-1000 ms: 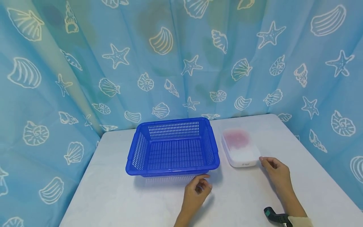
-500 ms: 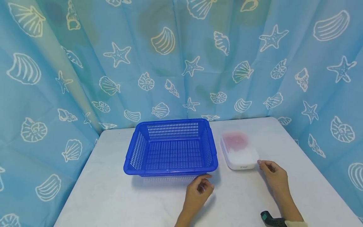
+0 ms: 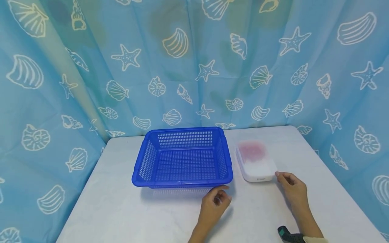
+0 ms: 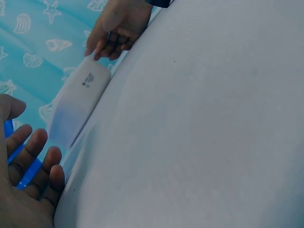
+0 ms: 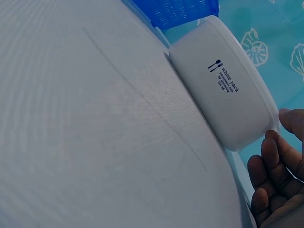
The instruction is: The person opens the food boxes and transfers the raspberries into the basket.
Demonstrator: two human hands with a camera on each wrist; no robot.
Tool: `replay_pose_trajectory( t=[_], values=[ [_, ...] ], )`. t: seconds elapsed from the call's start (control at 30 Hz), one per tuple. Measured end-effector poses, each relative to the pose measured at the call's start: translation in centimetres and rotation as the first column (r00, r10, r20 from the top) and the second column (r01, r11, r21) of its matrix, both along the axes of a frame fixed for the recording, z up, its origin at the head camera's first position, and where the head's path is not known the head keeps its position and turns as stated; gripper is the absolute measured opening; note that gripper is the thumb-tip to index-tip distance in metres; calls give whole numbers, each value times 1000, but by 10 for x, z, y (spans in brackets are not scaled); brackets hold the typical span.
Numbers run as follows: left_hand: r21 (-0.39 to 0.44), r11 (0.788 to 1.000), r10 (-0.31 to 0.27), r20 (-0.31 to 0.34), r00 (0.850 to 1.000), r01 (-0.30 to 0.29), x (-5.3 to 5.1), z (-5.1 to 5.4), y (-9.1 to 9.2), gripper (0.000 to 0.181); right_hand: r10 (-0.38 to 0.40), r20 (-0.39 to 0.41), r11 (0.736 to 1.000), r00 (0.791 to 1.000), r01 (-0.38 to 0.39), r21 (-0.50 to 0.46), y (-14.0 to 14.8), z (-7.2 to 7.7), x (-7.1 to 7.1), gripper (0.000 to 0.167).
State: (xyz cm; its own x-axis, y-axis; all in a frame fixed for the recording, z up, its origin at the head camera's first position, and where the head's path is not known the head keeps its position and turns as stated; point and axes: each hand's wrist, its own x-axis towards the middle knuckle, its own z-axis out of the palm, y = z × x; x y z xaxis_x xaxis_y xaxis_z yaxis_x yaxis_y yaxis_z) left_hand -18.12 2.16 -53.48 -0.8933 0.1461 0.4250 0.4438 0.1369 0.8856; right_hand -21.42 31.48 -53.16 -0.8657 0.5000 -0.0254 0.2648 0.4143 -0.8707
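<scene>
White container (image 5: 216, 95), right fingers (image 5: 270, 153) seemingly pinching it

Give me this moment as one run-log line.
Right hand: pinches near right corner of white rectangular plastic container | Left hand: holds nothing, by blue perforated plastic basket | Basket: left of container

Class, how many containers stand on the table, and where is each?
2: the blue basket, just beyond the left hand, and the white box, right of it, by the right hand. Others behind them may be hidden.
</scene>
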Motion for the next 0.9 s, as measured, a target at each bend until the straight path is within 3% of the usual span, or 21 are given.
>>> replay_pose_trajectory(
  t=[0.2, 0.53, 0.9],
  values=[
    [-8, 1000, -11, 0, 1000, 11, -1, -4, 5, 28, -3, 9, 1000, 1000, 4, -20, 0, -5, 3, 64],
    [-37, 999, -29, 41, 999, 30, -8, -2, 20, 29, 22, -24, 1000, 999, -22, 17, 2, 4, 3, 61],
    [-13, 1000, -23, 71, 997, 24, -8, -3, 26, 29, 53, -27, 998, 998, -52, 28, 3, 3, 6, 62]
  ],
)
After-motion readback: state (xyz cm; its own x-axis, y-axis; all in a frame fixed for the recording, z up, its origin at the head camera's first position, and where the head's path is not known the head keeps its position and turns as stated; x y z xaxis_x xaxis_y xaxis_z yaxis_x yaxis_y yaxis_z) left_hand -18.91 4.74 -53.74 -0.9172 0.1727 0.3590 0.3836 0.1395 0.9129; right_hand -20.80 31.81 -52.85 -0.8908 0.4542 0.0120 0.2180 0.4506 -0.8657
